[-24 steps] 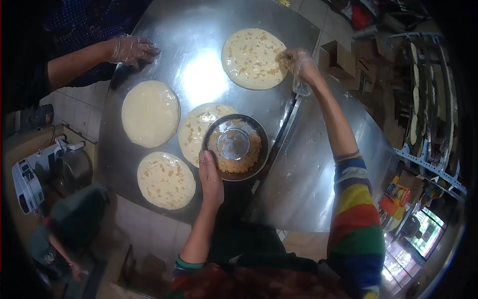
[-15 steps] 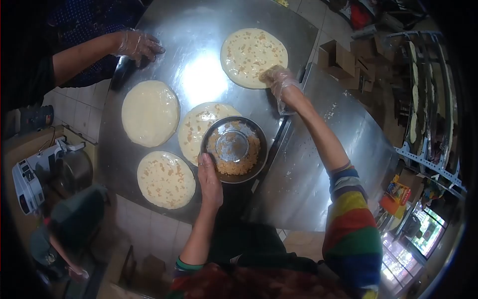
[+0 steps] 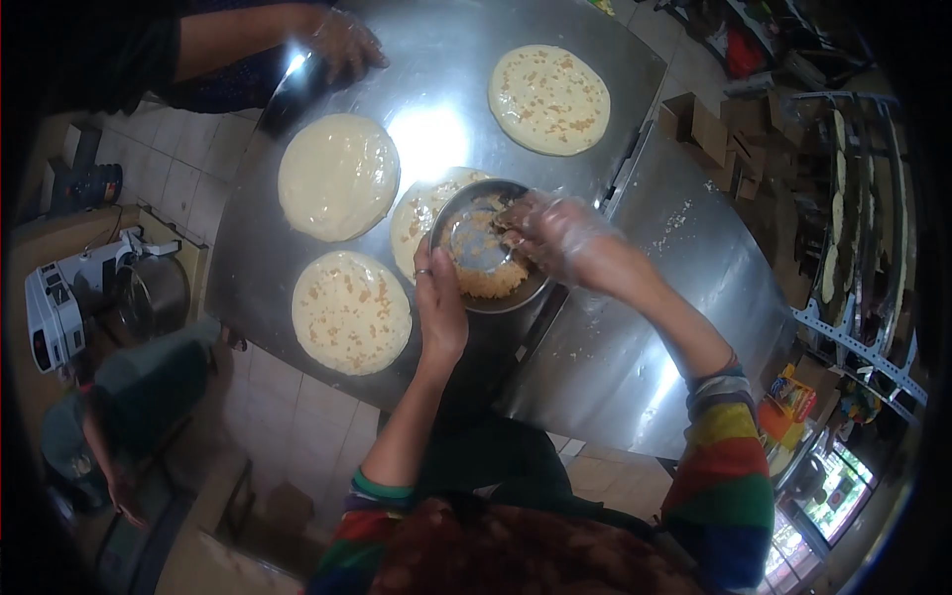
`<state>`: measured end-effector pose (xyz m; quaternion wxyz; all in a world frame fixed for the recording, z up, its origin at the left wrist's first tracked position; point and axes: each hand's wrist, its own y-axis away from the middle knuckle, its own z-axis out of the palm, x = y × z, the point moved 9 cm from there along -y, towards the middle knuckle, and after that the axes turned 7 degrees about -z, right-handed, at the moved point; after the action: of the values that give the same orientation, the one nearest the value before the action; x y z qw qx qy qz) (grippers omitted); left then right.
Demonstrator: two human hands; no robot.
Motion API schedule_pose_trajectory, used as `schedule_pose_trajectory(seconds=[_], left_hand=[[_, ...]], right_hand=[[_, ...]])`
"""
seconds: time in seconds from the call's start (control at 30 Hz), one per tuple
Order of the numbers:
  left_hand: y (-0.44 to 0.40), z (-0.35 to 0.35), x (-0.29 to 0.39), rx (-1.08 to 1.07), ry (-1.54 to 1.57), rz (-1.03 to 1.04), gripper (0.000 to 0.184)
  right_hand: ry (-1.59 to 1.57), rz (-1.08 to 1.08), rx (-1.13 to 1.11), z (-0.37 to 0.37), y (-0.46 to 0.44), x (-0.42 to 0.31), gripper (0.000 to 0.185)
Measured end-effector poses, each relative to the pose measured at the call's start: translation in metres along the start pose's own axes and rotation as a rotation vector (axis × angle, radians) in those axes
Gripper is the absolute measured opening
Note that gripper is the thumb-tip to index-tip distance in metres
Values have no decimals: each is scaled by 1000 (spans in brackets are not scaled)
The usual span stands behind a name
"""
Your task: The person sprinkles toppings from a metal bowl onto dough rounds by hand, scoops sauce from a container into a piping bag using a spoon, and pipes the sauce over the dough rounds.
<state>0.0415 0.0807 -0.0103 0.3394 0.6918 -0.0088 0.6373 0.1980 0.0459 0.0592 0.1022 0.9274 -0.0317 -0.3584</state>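
Note:
My left hand (image 3: 441, 309) grips the near left rim of a round metal bowl (image 3: 478, 244), thumb over the edge. Golden crumbs (image 3: 494, 282) lie around the bowl's inside, while part of its shiny bottom shows bare. My right hand (image 3: 560, 240), in a clear plastic glove, reaches over the right rim with its fingers curled among the crumbs. Under the bowl is a partly hidden flat dough round (image 3: 415, 220). A crumb-sprinkled dough round (image 3: 549, 100) lies beyond, another sprinkled round (image 3: 351, 313) at the near left. One glossy dough round (image 3: 338, 178) carries no crumbs.
Everything rests on a steel table (image 3: 248, 268); a second steel surface (image 3: 625, 347) adjoins at right. Another person's gloved hand (image 3: 347, 45) is at the far left edge. A mixer (image 3: 89, 297) and another person (image 3: 119, 426) are left; cardboard boxes (image 3: 694, 129) and a rack (image 3: 858, 238) stand right.
My right hand has moved from the far dough round back into the bowl. My left hand still holds the bowl. The view has shifted slightly.

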Motion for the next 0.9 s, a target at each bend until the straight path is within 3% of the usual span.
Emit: schedule_pose_trajectory(seconds=[0.07,0.17,0.23,0.3,0.37,0.43,0.57,0.7,0.83,0.9], left_hand=[[2,-1,6,-16,29,32,49],[4,-9,15,10,-28,163,49],[6,-15,20,-15,-5,165,47],[6,-24,20,-26,19,176,45],[6,-34,23,-44,78,203,42],[2,-50,22,-66,114,193,41],[-10,-84,24,-101,171,158,39],[-22,-115,29,-86,219,154,39],[-36,-147,26,-41,195,129,40],[-43,-161,26,-36,193,89,40]], right_hand=[[208,94,-164,27,-7,-9,39],[266,79,-78,41,0,-35,31],[-189,12,55,68,11,-22,35],[-664,109,162,78,13,-20,37],[-1169,385,218,104,17,-20,39],[-866,400,99,98,0,-33,33],[-381,120,61,90,-41,-56,25],[-615,321,-60,101,-71,-70,20],[-750,96,4,108,-107,-88,15],[-766,194,-80,115,-119,-88,21]])
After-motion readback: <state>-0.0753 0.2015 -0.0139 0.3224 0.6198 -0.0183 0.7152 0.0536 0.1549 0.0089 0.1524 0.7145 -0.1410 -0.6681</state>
